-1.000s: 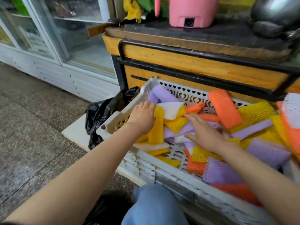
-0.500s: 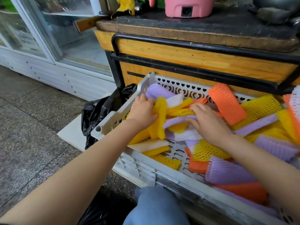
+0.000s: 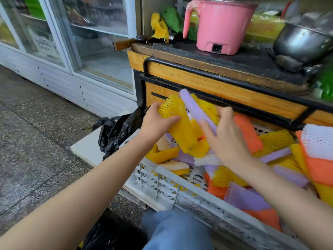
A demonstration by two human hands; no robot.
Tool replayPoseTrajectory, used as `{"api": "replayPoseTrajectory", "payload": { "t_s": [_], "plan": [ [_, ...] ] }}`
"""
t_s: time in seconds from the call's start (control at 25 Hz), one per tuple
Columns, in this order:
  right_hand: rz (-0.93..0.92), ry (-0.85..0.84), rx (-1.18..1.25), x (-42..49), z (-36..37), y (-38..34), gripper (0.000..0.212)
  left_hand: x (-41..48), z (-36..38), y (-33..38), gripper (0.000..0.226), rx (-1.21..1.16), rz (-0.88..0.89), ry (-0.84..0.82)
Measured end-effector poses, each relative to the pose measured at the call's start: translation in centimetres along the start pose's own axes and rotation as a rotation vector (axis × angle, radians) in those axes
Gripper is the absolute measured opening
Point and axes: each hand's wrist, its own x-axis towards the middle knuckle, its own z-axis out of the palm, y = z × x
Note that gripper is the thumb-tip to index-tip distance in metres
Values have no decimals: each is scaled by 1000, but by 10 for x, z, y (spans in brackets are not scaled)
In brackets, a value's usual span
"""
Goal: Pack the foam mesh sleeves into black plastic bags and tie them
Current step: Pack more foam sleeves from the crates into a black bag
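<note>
A white slotted crate [image 3: 162,184] holds many foam mesh sleeves [image 3: 248,134] in yellow, orange, purple and white. My left hand [image 3: 156,121] grips a bunch of yellow sleeves [image 3: 180,127] lifted above the crate's left end. My right hand [image 3: 223,134] holds the other side of the bunch, its fingers around a purple sleeve [image 3: 194,109] and more yellow ones. A crumpled black plastic bag [image 3: 115,130] lies just left of the crate on a white board. Another black bag [image 3: 100,237] shows at the bottom edge by my knee.
A wooden stand with black metal rails [image 3: 216,87] rises right behind the crate, carrying a pink pot [image 3: 219,26] and a metal pot [image 3: 302,44]. A glass-door fridge [image 3: 72,42] stands at the left. Speckled stone floor [image 3: 36,141] spreads to the left.
Both hands gathered sleeves in the crate and have lifted a bunch of yellow and purple ones up above it. The view has tilted upward.
</note>
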Motion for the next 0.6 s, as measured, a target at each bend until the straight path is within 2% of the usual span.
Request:
{"api": "replayPoseTrajectory", "payload": {
  "t_s": [0.16, 0.24, 0.28, 0.36, 0.4, 0.48, 0.52, 0.6],
  "plan": [
    [-167, -195, 84, -9, 28, -37, 46, -24, -18, -4, 39, -326, -161, 21],
    [-201, -270, 157, -11, 40, -47, 42, -34, -35, -12, 37, -436, -216, -38],
    [-200, -288, 189, -12, 45, -52, 40, -38, -44, -16, 41, -477, -224, -63],
    [-195, -294, 229, -9, 55, -62, 38, -43, -62, -21, 67, -493, -206, -73],
    [-203, -298, 243, -8, 58, -68, 39, -45, -70, -23, 73, -481, -167, -69],
    [-250, -306, 276, -5, 65, -79, 43, -46, -84, -26, 51, -428, -61, -80],
    [-268, -305, 309, -3, 68, -84, 41, -46, -89, -28, 39, -415, -37, -97],
    [-205, -282, 438, 2, 73, -93, 30, -46, -98, -27, 31, -451, -37, -88]
  ]
}}
